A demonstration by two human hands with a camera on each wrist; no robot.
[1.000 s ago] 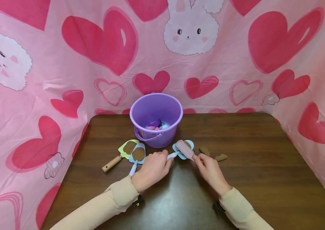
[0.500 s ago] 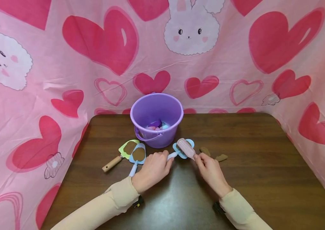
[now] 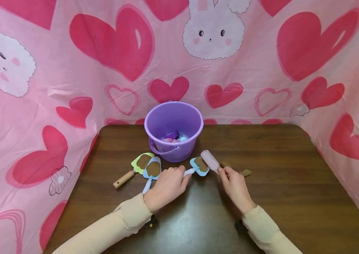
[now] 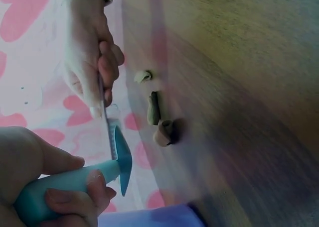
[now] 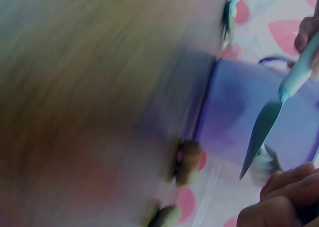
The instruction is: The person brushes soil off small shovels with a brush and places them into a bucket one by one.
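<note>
My left hand (image 3: 168, 187) grips the pale handle of a small blue toy shovel (image 3: 193, 162). Brown matter (image 3: 201, 164) covers much of the shovel's blade. In my right hand (image 3: 236, 190) is the handle of a pink brush (image 3: 209, 160) with a long, textured head, pinched between thumb and fingers. The brush head lies over the right edge of the blade in the head view. Seen edge-on in the left wrist view, the brush (image 4: 105, 115) runs down close along the shovel blade (image 4: 124, 162), bristle side towards it.
Behind the hands stands a purple bucket (image 3: 182, 153) with small coloured things inside. Left of it lie a green trowel (image 3: 123, 180) with a wooden handle and another blue shovel (image 3: 147, 185), both brown-patched. Curled brown pieces (image 3: 246, 173) lie beyond the right hand.
The brush has slid right across the shovel blade, uncovering most of the brown patch. My right hand has shifted slightly right; the left hand has kept its place and grip.
</note>
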